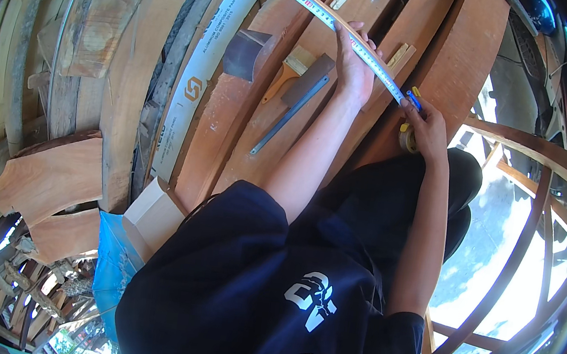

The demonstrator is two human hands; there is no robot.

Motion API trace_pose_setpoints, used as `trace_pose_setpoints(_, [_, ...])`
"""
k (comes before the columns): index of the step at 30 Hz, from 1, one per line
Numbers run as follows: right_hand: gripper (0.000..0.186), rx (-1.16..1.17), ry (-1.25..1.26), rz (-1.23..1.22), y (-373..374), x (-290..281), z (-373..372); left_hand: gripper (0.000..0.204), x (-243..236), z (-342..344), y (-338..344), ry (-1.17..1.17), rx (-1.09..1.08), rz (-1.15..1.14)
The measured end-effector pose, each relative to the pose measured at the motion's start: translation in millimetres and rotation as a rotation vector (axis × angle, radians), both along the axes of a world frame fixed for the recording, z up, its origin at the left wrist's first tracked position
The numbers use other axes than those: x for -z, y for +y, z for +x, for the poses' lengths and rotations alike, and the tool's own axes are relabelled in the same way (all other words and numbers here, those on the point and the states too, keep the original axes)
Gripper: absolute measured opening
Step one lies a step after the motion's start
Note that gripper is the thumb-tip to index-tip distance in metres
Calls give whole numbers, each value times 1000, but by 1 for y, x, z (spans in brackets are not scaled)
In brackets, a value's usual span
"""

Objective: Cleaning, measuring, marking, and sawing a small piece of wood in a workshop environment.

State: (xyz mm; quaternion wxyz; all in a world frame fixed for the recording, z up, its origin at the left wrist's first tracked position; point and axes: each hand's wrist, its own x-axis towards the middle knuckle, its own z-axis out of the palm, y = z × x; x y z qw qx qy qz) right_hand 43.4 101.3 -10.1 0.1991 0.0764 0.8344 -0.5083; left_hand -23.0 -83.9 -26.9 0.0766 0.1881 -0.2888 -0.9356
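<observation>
My left hand [356, 70] is closed round the middle of a thin wooden strip [368, 45], thumb on the near side and fingertips showing beyond. A white tape measure blade [320, 12] lies stretched along that strip, from the upper left down to my right hand. My right hand [431, 129] pinches the strip and blade at their right end. A yellow and blue pen-like thing [413, 99] sticks up from its fingers. Below them hangs a round yellowish thing [408, 139], partly hidden by the hand; I cannot tell whether it is the tape's case.
On the planks [234, 119] left of my left forearm lie a paintbrush [288, 73], a hacksaw blade-like strip [289, 116], a brown flat block [310, 82] and a dark sandpaper sheet [246, 54]. A white printed panel [196, 86] lies farther left. Curved wooden frames [507, 272] stand at right.
</observation>
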Motion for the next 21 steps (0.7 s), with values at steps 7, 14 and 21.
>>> trace_pose_setpoints(7, [40, 60, -16, -8, 3, 4, 0, 61, -6, 1, -8, 69, 92, -107])
trace_pose_setpoints(14, [41, 81, -16, -58, 6, 5, -1, 59, -13, 5, -26, 54, 83, -430])
trace_pose_setpoints(21, [42, 36, -70, -139, 8, 5, -2, 45, -10, 4, -37, 100, 122, -576])
